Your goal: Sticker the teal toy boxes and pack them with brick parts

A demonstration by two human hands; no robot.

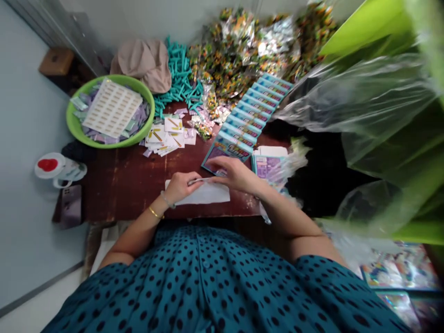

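Observation:
My left hand [180, 185] and my right hand [234, 173] meet over the near edge of a dark wooden table [132, 180]. Both have their fingers closed on a thin flat card or strip [203, 181] held between them, above a white sheet of paper [208, 194]. Just beyond my right hand lies a long overlapping row of light-blue printed cards [249, 115], with a purple printed card [268, 166] to its right.
A green basin [74, 127] holding a perforated sheet and small packets sits at the left. Small white cards [169, 136], teal plastic pieces [178, 78], a beige cloth [144, 60] and bags of colourful toys [243, 46] fill the back. Clear plastic bags [364, 101] crowd the right.

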